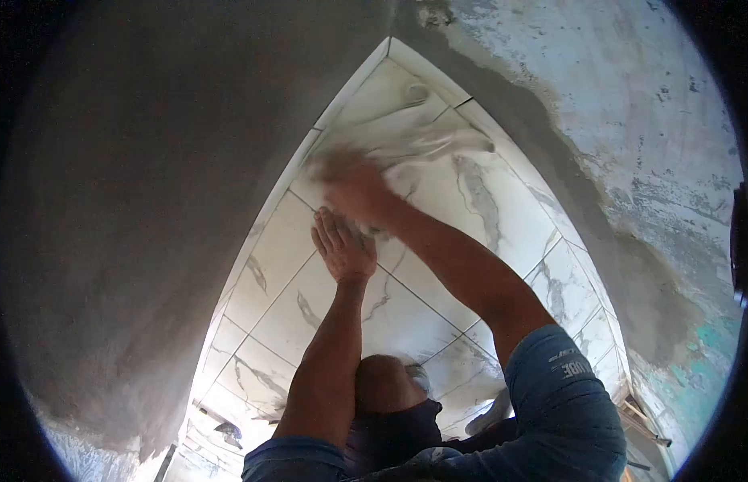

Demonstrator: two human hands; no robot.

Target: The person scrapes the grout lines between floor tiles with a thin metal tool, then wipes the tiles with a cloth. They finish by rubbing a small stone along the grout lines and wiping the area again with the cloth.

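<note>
My left hand [344, 247] lies flat on the white marble-patterned tile [446, 193], fingers stretched out and close together. Just beyond it, my right hand [354, 185] is smeared by motion over the same tiling; I cannot tell what its fingers hold. A dark grey patch [364, 228] shows between the two hands. Pale grey streaks [426, 145] spread across the surface from the right hand toward the right edge, with a curled grey mark [414, 96] farther up.
Narrow white edging [277, 189] borders the tiling along both sides and meets in a far corner. Dark grey plaster [141, 201] covers the left wall; the right wall [631, 96] has patchy bluish paint. A person's head [388, 384] shows between the forearms. Wooden pieces [637, 414] lie lower right.
</note>
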